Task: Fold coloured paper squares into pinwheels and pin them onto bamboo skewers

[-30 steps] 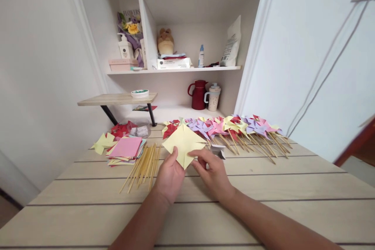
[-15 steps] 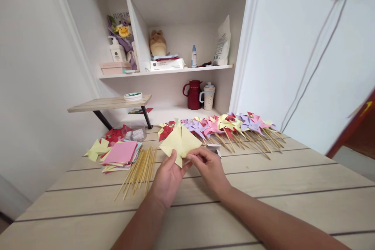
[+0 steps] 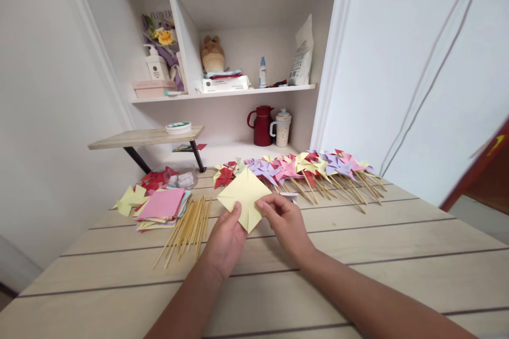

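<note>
One yellow sheet is pinched between nearly closed left hand and right hand.

Soft, even light; wide-angle stretch, perhaps slight blur, at edges.

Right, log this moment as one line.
left hand: holding yellow paper square | right hand: fingers at square's lower-right edge | paper pinwheels: lying beyond hands
</note>
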`<act>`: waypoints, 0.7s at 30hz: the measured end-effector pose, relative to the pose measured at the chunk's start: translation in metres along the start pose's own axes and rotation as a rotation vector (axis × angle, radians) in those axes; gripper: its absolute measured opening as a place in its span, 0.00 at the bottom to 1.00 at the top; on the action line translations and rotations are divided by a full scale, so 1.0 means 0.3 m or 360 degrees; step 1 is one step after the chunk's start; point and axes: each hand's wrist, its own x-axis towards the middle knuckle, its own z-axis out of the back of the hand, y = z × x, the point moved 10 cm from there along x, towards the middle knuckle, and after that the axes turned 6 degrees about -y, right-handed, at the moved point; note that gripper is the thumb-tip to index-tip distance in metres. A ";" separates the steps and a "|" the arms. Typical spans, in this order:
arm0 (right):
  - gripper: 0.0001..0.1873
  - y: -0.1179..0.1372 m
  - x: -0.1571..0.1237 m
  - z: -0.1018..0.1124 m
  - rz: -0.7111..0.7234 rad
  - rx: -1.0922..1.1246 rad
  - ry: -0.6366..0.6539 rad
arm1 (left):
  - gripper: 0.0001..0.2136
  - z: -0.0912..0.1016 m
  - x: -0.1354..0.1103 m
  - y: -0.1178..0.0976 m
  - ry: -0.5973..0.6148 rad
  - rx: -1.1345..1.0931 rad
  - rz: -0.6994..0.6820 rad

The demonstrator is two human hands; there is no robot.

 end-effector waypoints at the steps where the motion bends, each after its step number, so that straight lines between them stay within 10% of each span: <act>1: 0.08 0.019 -0.005 -0.008 0.0104 -0.0039 0.0043 | 0.21 0.005 0.000 -0.009 -0.0024 -0.0026 -0.0002; 7: 0.21 0.114 -0.060 -0.065 0.0664 -0.0338 0.0215 | 0.17 0.054 -0.004 -0.094 -0.0222 -0.0215 -0.0136; 21: 0.11 0.121 -0.052 -0.025 0.0687 -0.0414 0.0067 | 0.21 0.023 -0.017 -0.059 -0.0140 -0.0053 -0.0115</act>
